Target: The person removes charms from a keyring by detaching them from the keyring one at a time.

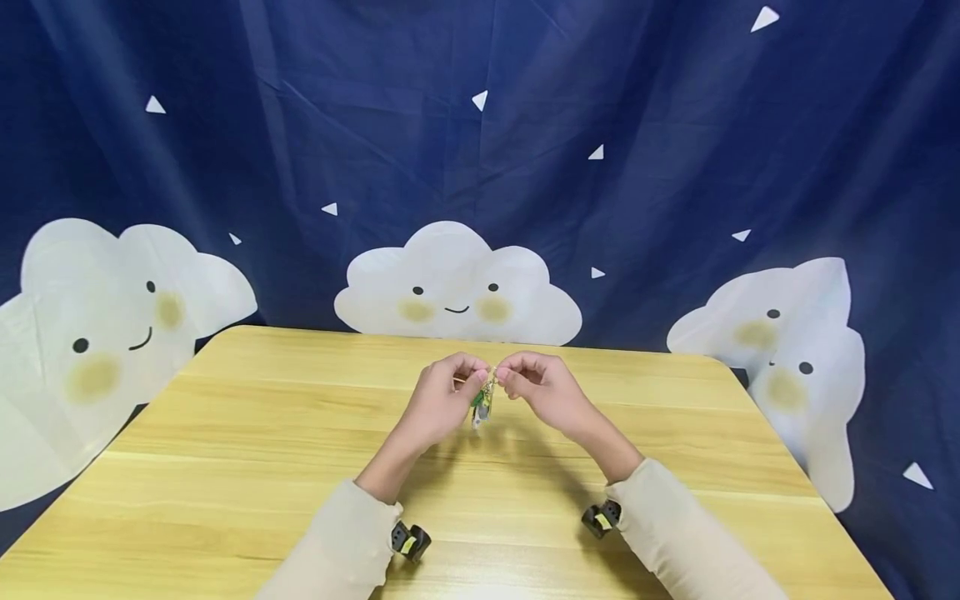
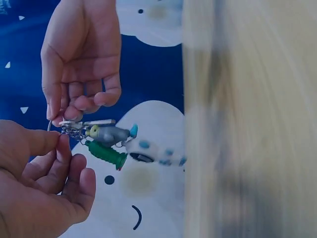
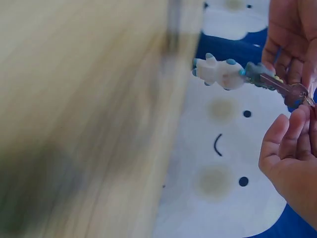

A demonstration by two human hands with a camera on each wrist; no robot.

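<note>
Both hands meet above the table, fingertips close together at a metal key ring. My left hand pinches the small chains at the ring between thumb and finger. From the other side my right hand pinches the ring with its thumb and fingertip. Below the ring hang a key, a green charm, a grey figure charm with a yellow-green head and a white figure charm with blue spots. Fingers partly hide the ring.
The wooden table spreads under both forearms. Behind it hangs a dark blue curtain printed with white clouds and triangles. Black wrist cameras sit at the left cuff and the right cuff.
</note>
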